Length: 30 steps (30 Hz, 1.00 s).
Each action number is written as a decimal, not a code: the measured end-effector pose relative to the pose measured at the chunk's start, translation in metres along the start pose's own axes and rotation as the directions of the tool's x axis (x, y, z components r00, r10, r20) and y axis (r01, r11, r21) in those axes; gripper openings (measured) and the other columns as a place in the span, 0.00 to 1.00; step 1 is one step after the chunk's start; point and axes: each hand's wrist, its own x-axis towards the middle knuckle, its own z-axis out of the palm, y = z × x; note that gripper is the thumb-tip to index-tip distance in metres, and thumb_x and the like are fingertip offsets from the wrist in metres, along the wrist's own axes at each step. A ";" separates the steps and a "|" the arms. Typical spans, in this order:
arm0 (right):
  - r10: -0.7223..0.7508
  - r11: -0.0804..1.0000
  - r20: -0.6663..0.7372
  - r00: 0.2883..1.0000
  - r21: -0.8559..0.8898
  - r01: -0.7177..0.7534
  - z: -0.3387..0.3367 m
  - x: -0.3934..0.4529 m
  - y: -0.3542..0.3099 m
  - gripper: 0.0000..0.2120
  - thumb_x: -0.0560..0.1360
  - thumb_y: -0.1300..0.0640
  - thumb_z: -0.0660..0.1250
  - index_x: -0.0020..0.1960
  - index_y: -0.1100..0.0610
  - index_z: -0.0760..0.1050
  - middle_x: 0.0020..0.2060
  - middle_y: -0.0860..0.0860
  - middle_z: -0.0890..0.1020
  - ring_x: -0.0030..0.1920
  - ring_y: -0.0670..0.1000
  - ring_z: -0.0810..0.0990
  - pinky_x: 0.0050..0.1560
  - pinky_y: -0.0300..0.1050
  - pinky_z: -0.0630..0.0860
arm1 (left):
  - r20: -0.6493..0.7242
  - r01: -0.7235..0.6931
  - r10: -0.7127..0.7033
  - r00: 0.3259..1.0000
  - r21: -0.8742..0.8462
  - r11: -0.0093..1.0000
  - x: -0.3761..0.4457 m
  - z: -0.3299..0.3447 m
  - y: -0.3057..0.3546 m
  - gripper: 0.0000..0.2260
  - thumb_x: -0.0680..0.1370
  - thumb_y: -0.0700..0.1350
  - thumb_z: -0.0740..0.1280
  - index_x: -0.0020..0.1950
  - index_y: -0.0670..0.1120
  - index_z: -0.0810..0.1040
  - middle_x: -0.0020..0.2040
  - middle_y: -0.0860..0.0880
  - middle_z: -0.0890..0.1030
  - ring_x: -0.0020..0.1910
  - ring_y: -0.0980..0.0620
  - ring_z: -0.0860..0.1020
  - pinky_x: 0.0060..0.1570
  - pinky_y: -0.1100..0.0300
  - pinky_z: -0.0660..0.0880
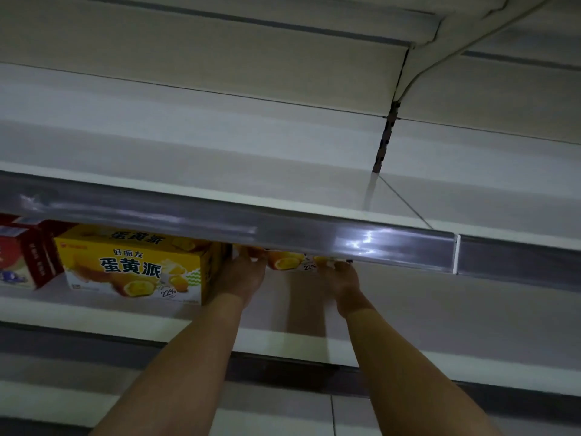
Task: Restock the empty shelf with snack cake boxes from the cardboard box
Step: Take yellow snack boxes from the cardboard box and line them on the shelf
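Snack cake box [290, 261] is being gripped at both ends by the left hand [242, 276] and right hand [344, 280]. Sliding it in level, flush beside the shelved yellow box [135, 265], is looking wise.

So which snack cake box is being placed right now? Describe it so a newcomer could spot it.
Find the shiny price rail across the middle; on the shelf beneath it stands a fully visible yellow box. Right of it, a second yellow box is held between the left hand and right hand. Only this one is half hidden by the rail.
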 end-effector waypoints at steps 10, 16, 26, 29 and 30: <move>0.016 0.994 0.219 0.976 -0.113 0.009 -0.005 -0.009 0.000 0.12 0.75 0.62 0.61 0.55 0.65 0.79 0.53 0.62 0.81 0.50 0.57 0.78 0.55 0.49 0.74 | -0.235 0.138 -0.136 0.963 -0.008 0.990 -0.081 0.001 0.041 0.21 0.82 0.49 0.59 0.72 0.42 0.65 0.67 0.41 0.71 0.64 0.41 0.71 0.59 0.56 0.68; -0.024 0.987 0.446 0.894 -0.133 0.093 -0.018 -0.033 -0.012 0.18 0.78 0.59 0.59 0.68 0.60 0.70 0.65 0.57 0.74 0.62 0.56 0.74 0.60 0.43 0.70 | -0.377 0.185 -0.182 0.908 -0.028 0.982 -0.126 -0.003 0.040 0.19 0.82 0.47 0.58 0.68 0.37 0.70 0.64 0.36 0.74 0.63 0.35 0.71 0.63 0.49 0.68; -0.045 0.988 0.770 0.637 -0.061 0.143 0.004 -0.138 -0.020 0.09 0.76 0.56 0.65 0.55 0.57 0.74 0.54 0.55 0.76 0.53 0.54 0.74 0.49 0.43 0.68 | -0.657 0.271 -0.293 0.695 -0.139 0.953 -0.253 -0.040 0.019 0.23 0.83 0.53 0.55 0.70 0.38 0.70 0.69 0.38 0.71 0.68 0.39 0.69 0.66 0.50 0.65; -0.075 0.980 0.833 0.548 -0.041 0.196 0.011 -0.170 -0.018 0.22 0.77 0.56 0.64 0.69 0.60 0.69 0.66 0.53 0.73 0.62 0.53 0.73 0.58 0.42 0.69 | -0.700 0.286 -0.349 0.624 -0.211 0.935 -0.299 -0.054 0.000 0.25 0.82 0.54 0.55 0.73 0.39 0.66 0.72 0.40 0.68 0.70 0.40 0.66 0.69 0.50 0.64; -0.077 0.974 0.847 0.526 -0.048 0.220 0.013 -0.180 -0.017 0.24 0.77 0.56 0.64 0.71 0.60 0.67 0.68 0.54 0.72 0.63 0.53 0.72 0.59 0.42 0.68 | -0.714 0.288 -0.360 0.600 -0.228 0.930 -0.315 -0.059 -0.007 0.25 0.82 0.54 0.55 0.72 0.38 0.67 0.71 0.40 0.68 0.70 0.40 0.67 0.68 0.50 0.64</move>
